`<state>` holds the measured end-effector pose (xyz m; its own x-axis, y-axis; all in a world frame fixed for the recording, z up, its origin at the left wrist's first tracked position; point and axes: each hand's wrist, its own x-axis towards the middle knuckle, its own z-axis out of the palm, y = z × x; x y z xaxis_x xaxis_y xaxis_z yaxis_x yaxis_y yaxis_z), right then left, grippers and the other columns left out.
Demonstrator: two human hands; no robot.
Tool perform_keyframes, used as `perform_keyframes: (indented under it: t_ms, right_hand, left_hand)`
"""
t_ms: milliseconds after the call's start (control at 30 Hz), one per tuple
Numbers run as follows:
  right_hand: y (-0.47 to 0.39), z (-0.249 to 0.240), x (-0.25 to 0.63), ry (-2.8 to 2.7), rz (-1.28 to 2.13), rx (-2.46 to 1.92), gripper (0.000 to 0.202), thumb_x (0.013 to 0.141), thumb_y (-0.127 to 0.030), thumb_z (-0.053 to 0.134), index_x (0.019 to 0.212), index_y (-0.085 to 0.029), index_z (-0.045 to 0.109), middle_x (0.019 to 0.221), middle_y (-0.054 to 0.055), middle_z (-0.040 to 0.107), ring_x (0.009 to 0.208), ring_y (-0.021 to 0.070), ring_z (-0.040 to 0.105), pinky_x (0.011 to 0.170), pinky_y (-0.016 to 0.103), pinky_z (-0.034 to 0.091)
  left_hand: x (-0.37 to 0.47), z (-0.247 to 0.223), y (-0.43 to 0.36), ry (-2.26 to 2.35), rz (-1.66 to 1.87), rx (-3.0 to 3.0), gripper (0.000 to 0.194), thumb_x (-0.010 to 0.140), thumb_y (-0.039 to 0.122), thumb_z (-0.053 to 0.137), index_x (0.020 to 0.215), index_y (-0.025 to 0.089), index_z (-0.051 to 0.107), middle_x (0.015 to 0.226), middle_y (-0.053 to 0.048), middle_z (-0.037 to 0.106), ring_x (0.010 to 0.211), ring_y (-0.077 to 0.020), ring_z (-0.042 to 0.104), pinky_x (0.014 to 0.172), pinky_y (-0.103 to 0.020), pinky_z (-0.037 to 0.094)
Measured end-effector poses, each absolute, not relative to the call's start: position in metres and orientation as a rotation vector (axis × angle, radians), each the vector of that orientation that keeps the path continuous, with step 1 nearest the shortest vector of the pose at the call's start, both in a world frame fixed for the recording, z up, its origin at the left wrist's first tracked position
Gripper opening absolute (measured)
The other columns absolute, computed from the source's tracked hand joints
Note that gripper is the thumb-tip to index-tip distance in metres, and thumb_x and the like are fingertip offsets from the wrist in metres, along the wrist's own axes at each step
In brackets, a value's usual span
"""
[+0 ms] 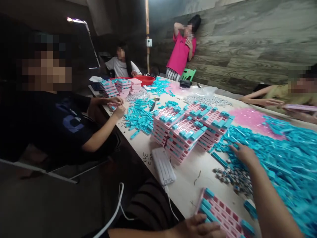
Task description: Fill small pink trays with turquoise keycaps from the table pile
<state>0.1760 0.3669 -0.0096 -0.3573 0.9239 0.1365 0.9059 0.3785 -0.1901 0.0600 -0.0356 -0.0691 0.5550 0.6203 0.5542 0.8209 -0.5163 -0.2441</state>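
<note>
The panel (224, 205) is pink, with rows of slots in darker pink. It lies under the fingers of the left hand (200, 228), and its lower part goes out of view. Blue pieces (209, 213) sit in it just above these fingers, and another to their right. Loose pieces, short and long, form a wide heap (279, 162) around the right hand (244, 154), extending mostly rightward.

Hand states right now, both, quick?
Left hand: resting on the pink frame; grip can't be told.
Right hand: fingers extended at the blue pieces; can't tell if it holds one.
</note>
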Motion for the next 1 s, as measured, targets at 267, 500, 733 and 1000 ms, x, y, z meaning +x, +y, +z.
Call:
perform_keyframes:
  t_ms: [267,500,733,1000]
  right_hand:
    - [0.362,0.014,0.186,-2.397,0.428,-1.649,0.037,0.065,-0.027,0.065,0.101,-0.018,0.068,0.102,0.008,0.068,0.094,0.0239,0.062,0.081,0.03,0.047]
    - [0.352,0.042,0.215,-2.32,0.649,-1.578,0.041,0.072,-0.031,0.063,0.109,-0.013,0.065,0.094,0.007,0.068,0.073,0.0145,0.06,0.062,0.022,0.046]
    - [0.345,0.054,0.227,-2.253,0.648,-1.73,0.043,0.071,-0.053,0.06,0.087,-0.014,0.07,0.061,0.001,0.059,0.051,0.0097,0.044,0.049,0.022,0.034]
    - [0.345,0.051,0.218,-2.277,0.626,-1.697,0.064,0.069,-0.076,0.046,0.069,-0.014,0.064,0.048,-0.004,0.041,0.048,0.0088,0.034,0.049,0.023,0.027]
  left_hand:
    - [0.053,-0.049,-0.045,-1.257,-0.545,-2.503,0.065,0.085,0.046,0.041,0.141,0.014,0.03,0.151,-0.005,0.024,0.139,-0.0233,0.017,0.108,-0.037,0.024]
    - [0.055,-0.053,-0.043,-1.242,-0.647,-2.458,0.064,0.084,0.045,0.041,0.14,0.014,0.033,0.151,-0.005,0.024,0.14,-0.0245,0.012,0.112,-0.04,0.014]
    - [0.054,-0.052,-0.044,-1.265,-0.591,-2.527,0.069,0.083,0.046,0.044,0.142,0.014,0.028,0.151,-0.006,0.022,0.141,-0.0243,0.008,0.113,-0.041,0.009]
    - [0.055,-0.052,-0.044,-1.273,-0.576,-2.544,0.068,0.084,0.046,0.043,0.142,0.015,0.028,0.151,-0.005,0.021,0.141,-0.0243,0.006,0.113,-0.042,0.001]
